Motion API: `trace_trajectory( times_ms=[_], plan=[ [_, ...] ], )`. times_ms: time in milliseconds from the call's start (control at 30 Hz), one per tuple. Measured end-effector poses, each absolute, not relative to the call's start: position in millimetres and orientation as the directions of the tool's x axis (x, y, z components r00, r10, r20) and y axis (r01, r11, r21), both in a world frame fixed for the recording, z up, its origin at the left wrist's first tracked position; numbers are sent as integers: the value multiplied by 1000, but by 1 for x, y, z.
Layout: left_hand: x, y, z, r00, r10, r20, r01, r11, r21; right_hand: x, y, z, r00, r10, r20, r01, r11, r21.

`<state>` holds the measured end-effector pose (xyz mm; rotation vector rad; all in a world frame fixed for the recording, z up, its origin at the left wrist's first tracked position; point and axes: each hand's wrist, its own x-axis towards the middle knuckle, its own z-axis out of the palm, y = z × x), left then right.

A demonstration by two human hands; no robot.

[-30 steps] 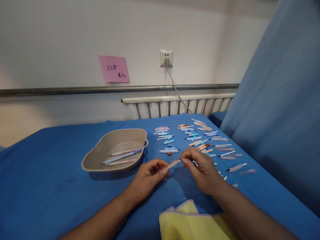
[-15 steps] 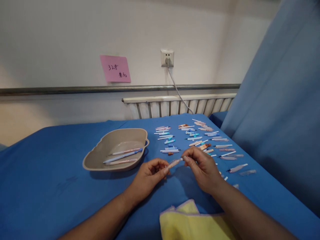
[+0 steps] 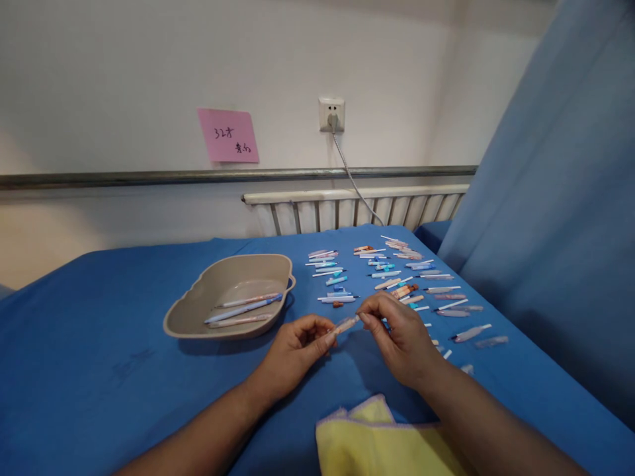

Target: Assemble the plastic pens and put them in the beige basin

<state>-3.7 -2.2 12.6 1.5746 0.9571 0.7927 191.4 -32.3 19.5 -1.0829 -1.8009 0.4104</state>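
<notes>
Between thumb and fingers, my left hand (image 3: 303, 344) grips a short, see-through pen part (image 3: 346, 324) with a pale orange tint, tilted up to the right. My right hand (image 3: 399, 337) pinches at its upper right end; what exactly sits between those fingertips is too small and covered to make out. Left of my hands, a beige basin (image 3: 198, 324) holds several pens, among them a light blue pen (image 3: 243, 309). Beyond and right of my right hand, pen parts (image 3: 337, 281) in blue, white, orange and pink lie in loose rows.
A blue sheet (image 3: 124, 396) covers the table. The yellow cloth (image 3: 377, 443) lies close to me, partly under my right forearm. At the back are a white railing (image 3: 357, 196) and a socket (image 3: 331, 116) with a plugged-in cord. A blue curtain (image 3: 560, 198) hangs along the right.
My right hand has shifted slightly left, closer to my left hand, its fingertips still at the end of the pen part. The left hand has barely moved.
</notes>
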Motion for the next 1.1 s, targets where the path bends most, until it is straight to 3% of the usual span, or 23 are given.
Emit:
trace_trajectory(
  times_ms=[500, 600, 700, 833, 1100],
  plan=[
    [-5, -1, 11, 460, 888, -12, 145, -62, 988, 189, -32, 14, -120, 875, 469, 391, 476, -787],
    [-5, -1, 9, 477, 877, -49, 141, -21, 990, 186, -28, 10, -63, 917, 393, 234, 396, -888],
    [-5, -2, 7, 488, 868, -97, 150, 26, 988, 184, -23, 8, 10, 980, 201, -71, 201, -977],
    [-3, -4, 8, 512, 849, -134, 133, 75, 988, 185, -19, 9, 7, 1000, 14, -369, 16, -929],
    [-1, -7, 8, 535, 835, -126, 111, 79, 991, 182, -21, 6, 14, 1000, -7, -471, 1, -882]
  ],
)
